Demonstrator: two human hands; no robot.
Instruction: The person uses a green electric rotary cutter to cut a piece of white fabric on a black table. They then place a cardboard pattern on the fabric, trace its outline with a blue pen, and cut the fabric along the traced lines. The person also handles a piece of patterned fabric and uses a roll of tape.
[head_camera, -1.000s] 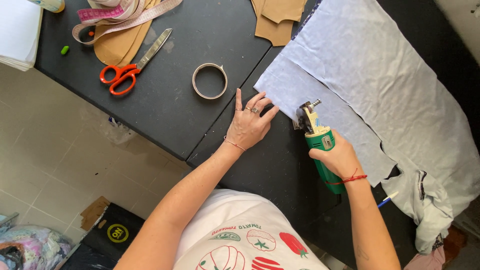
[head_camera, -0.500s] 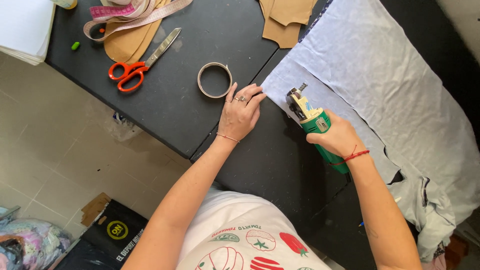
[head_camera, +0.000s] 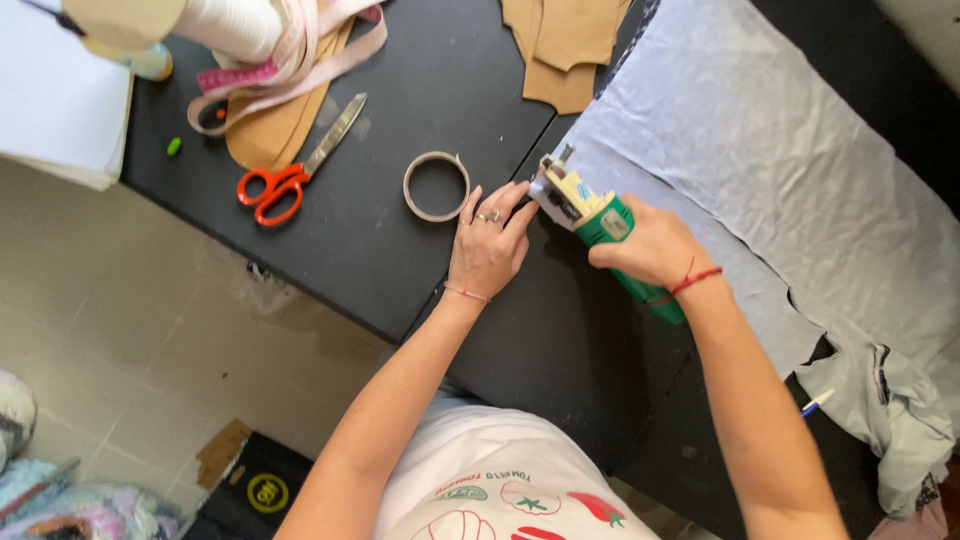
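Forward along the pale fabric (head_camera: 760, 150) went the right hand (head_camera: 650, 245) gripping the green cutter (head_camera: 600, 225), left hand (head_camera: 487, 250) flat.

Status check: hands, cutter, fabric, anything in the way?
Right hand grips green cutter at grey fabric edge. Left hand flat beside it. Tape ring close by.

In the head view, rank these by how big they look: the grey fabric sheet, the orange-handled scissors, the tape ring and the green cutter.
1. Grey fabric sheet, far the largest.
2. Orange-handled scissors and green cutter: look similar in length; the right hand covers part of the cutter, so I won't rank them.
3. Tape ring, smallest.
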